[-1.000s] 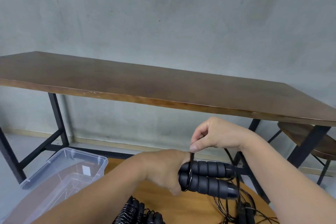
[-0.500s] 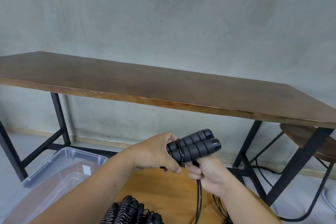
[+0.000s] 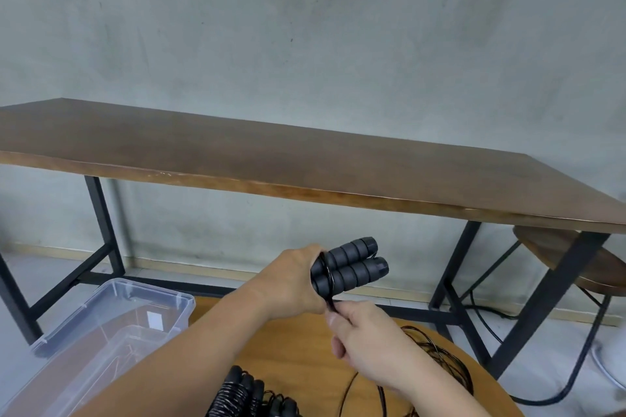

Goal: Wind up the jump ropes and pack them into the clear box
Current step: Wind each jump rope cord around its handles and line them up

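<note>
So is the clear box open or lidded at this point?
Open. The clear box shows a bare rim with no lid on it, and its floor is visible straight through the top. No wound rope is seen inside.

Grey concrete wall (image 3: pixel 305 27) behind a long brown table (image 3: pixel 271 159) on black legs — round stool (image 3: pixel 555 247) tucked beneath

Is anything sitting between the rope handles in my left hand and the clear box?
Nothing visible does. The handles are up in the left hand, and the clear box sits open, lower left, with only your own forearm across that side.
</note>
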